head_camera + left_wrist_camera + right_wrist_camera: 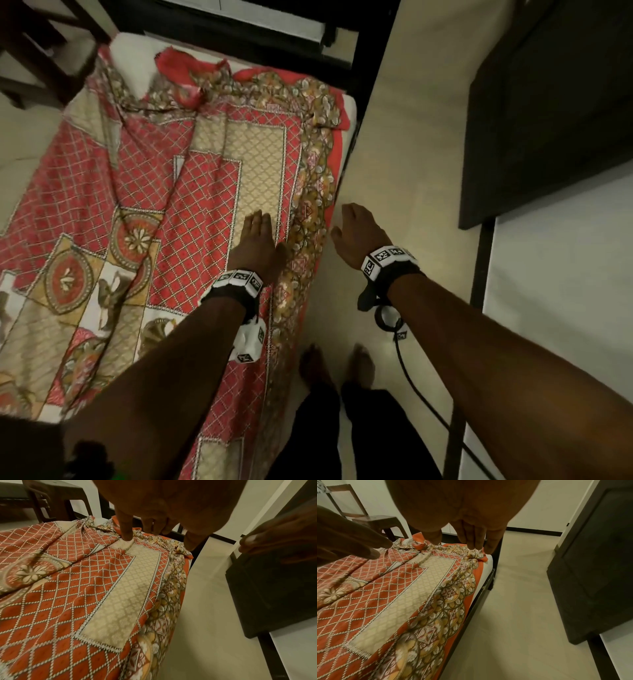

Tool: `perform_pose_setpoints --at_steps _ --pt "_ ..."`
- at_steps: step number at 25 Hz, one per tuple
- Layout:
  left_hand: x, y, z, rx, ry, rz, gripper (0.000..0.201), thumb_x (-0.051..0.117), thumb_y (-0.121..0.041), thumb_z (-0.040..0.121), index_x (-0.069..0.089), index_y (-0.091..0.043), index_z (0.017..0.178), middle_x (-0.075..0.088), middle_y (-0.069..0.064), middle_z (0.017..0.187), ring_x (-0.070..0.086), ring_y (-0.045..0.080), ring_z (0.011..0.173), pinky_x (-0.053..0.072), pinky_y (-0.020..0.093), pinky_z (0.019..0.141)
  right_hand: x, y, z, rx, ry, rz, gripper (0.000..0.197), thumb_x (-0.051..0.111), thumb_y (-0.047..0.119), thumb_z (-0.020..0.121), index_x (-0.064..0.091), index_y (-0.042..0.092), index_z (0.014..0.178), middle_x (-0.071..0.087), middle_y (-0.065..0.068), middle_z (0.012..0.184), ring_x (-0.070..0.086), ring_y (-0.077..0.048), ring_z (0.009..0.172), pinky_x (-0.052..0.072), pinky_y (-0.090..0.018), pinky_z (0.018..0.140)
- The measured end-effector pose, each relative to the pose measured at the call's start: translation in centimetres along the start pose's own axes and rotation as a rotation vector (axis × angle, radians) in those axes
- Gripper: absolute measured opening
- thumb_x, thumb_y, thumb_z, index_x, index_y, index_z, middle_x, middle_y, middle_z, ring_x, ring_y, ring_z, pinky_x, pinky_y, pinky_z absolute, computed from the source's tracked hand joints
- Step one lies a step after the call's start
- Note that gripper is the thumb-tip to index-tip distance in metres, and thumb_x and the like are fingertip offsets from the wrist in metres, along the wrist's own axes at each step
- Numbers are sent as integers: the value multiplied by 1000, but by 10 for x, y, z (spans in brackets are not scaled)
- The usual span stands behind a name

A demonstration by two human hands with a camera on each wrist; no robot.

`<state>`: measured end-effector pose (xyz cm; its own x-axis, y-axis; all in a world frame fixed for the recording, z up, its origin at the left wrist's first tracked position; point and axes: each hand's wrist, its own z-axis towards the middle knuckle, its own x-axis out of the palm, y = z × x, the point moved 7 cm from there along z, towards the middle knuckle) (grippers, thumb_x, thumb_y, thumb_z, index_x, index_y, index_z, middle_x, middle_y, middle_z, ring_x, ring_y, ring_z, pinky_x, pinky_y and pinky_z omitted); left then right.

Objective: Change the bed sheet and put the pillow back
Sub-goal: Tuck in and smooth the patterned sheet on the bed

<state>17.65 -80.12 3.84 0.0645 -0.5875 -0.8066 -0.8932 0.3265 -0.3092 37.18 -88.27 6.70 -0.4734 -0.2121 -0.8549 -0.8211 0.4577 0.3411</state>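
Observation:
A red and beige patterned bed sheet [164, 212] [96, 591] [388, 596] lies loosely over the mattress [349, 113], rumpled at the far end. White bedding [133, 58] shows at the far left corner; whether it is the pillow I cannot tell. My left hand [257, 233] [154, 526] hovers over the sheet's beige panel near the right edge, fingers straight, holding nothing. My right hand [352, 229] [467, 538] hangs over the floor just beside the bed edge, fingers relaxed and empty.
A dark bed frame [359, 144] [481, 595] runs along the mattress side. Pale floor [404, 164] lies between the bed and a dark cabinet [555, 113]. A wooden chair [44, 54] stands at the far left. My bare feet [339, 366] stand beside the bed.

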Motion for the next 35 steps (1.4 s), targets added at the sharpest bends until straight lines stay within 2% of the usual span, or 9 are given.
perform_pose_setpoints --at_steps 6,12,15,20,25,27,29,32,35 --pt "-39 -31 123 -29 -40 15 74 38 -43 104 2 -12 160 -5 3 168 -8 21 155 20 49 123 -41 -31 141 -47 5 -24 51 44 35 101 37 6 141 39 -14 143 38 -32 133 46 -47 100" --pt "-45 -68 272 -72 -29 -42 72 35 -47 104 7 -13 160 3 4 168 0 22 155 22 50 121 -53 -69 303 -59 68 31 53 40 36 103 31 6 146 37 -17 146 41 -37 130 40 -45 106" --pt "-35 -86 380 -87 15 -93 72 43 -41 103 13 -9 159 16 11 165 12 29 153 22 48 122 -34 -103 408 -31 149 31 52 45 36 101 34 3 141 41 -21 139 47 -39 122 42 -41 95" --pt "-16 -107 459 -77 34 -190 75 60 -34 94 24 -7 153 37 16 151 35 39 139 37 49 111 -5 -130 485 113 187 178 65 53 48 93 34 7 141 46 -22 137 50 -42 122 46 -46 97" --pt "-4 -106 494 -92 5 -302 79 63 -27 93 20 -8 156 35 19 153 44 40 134 41 45 107 10 -127 518 247 102 436 97 56 85 67 46 22 139 55 -9 134 53 -34 123 48 -46 101" --pt "-1 -103 494 -97 9 -316 74 64 -24 92 27 -8 154 44 21 147 49 39 129 44 41 101 14 -112 515 221 138 495 69 62 64 81 54 20 132 64 -9 124 61 -31 111 51 -35 90" --pt "6 -115 506 -92 26 -298 49 63 -25 93 50 -10 139 60 17 132 60 36 116 45 34 87 10 -115 523 241 145 497 38 58 39 92 63 14 120 67 -12 113 63 -33 100 45 -30 76" --pt "14 -162 507 0 87 -341 33 60 -33 96 67 -10 120 67 13 123 63 30 110 43 31 84 -18 -164 521 400 54 500 33 52 33 97 64 12 120 65 -13 116 60 -33 96 44 -33 78" --pt "16 -216 502 81 53 -416 34 56 -28 97 68 -13 125 69 13 123 64 32 113 47 32 90 -56 -231 524 472 -24 365 36 45 32 101 62 9 124 59 -16 132 57 -38 116 45 -36 91"
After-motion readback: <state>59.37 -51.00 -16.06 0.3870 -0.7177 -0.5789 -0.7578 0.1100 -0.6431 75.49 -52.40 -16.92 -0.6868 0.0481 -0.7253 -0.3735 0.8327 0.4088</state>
